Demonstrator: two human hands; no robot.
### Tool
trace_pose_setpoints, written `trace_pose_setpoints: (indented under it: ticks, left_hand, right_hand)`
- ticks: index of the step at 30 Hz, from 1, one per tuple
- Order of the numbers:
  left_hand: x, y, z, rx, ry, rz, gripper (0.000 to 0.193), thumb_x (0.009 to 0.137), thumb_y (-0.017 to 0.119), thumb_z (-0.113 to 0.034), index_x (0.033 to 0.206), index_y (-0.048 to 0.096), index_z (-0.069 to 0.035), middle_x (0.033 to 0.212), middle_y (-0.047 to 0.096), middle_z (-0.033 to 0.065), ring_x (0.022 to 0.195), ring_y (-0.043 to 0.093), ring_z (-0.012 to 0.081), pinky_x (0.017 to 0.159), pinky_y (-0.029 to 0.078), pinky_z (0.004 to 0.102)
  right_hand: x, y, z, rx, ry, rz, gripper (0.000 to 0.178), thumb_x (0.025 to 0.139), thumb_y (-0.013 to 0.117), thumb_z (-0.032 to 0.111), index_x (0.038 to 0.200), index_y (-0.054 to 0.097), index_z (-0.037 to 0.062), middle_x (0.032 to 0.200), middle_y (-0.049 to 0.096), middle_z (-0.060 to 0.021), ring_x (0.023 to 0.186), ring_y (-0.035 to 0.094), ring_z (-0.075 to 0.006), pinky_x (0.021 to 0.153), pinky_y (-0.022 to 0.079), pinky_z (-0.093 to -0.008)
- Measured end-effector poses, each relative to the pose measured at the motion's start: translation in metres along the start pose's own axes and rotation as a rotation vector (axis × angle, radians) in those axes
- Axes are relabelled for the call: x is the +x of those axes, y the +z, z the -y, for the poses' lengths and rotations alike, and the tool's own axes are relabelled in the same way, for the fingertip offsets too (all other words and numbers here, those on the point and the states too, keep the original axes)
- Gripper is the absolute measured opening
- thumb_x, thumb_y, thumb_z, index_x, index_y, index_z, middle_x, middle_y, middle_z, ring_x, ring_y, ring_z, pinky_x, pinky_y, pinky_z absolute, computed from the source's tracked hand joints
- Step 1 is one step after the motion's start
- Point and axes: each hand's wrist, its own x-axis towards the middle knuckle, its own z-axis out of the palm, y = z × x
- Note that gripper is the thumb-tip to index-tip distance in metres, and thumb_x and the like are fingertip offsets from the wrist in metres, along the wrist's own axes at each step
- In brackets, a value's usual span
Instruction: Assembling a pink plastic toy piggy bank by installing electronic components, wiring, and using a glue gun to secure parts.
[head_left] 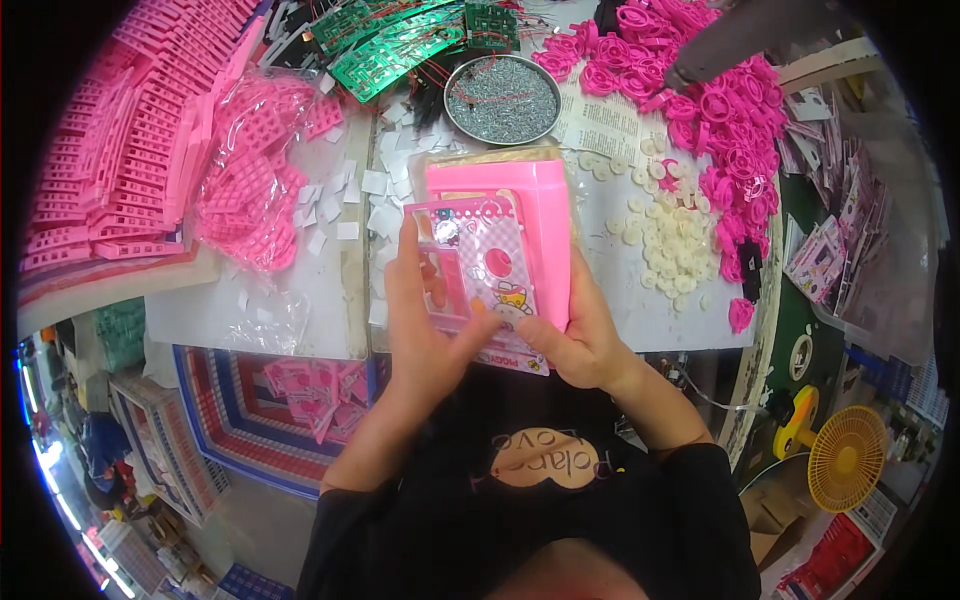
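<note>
Nearest the camera, below the metal bowl (505, 141), a black shirt (655, 510) is seen. Far left of the bowl, pink moulded parts (125, 130) are stacked, with more held in a clear bag (245, 200). Below and slightly left of the bowl, a printed panel (497, 262) is gripped by the left hand (418, 325), its thumb laid across the face and its fingers closed around the left edge. Directly below the bowl, a pink casing (548, 215) is held behind the panel by the right hand (580, 345), whose thumb is set on the panel's lower right part. Right of the bowl, cream discs (668, 245) and pink rings (730, 105) are heaped.

Panel and casing are, it is judged, being lined up or checked together; for the next move, both edges would need to be steadied so that neither is slipped.

Right fingertips are hidden by the casing, and whether anything beneath is also gripped cannot be told. Right of the bowl, a dark grey bar (735, 45) is blurred and cut off
</note>
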Motion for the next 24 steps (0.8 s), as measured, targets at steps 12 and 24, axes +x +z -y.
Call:
trace_pose_setpoints:
  ticks: [12, 24]
  left_hand:
    - [0.002, -0.014, -0.019, 0.136, -0.081, 0.083, 0.114, 0.073, 0.086, -0.019, 0.160, 0.017, 0.002, 0.131, 0.042, 0.0172, 0.117, 0.048, 0.0292, 0.101, 0.042, 0.0425]
    - [0.013, -0.021, -0.030, 0.238, -0.066, 0.139, 0.115, 0.070, 0.090, -0.019, 0.160, 0.021, 0.000, 0.121, 0.048, 0.0193, 0.110, 0.054, 0.0334, 0.096, 0.047, 0.0424]
  right_hand:
    - [0.010, -0.017, 0.024, -0.261, 0.168, 0.194, 0.075, 0.092, 0.074, 0.027, 0.148, 0.037, -0.0057, 0.139, 0.051, -0.0203, 0.133, 0.046, -0.0340, 0.114, 0.033, -0.0438]
    - [0.001, -0.017, 0.000, 0.081, 0.160, 0.164, 0.086, 0.090, 0.078, 0.018, 0.155, 0.026, -0.0027, 0.145, 0.049, -0.0151, 0.133, 0.048, -0.0235, 0.112, 0.039, -0.0388]
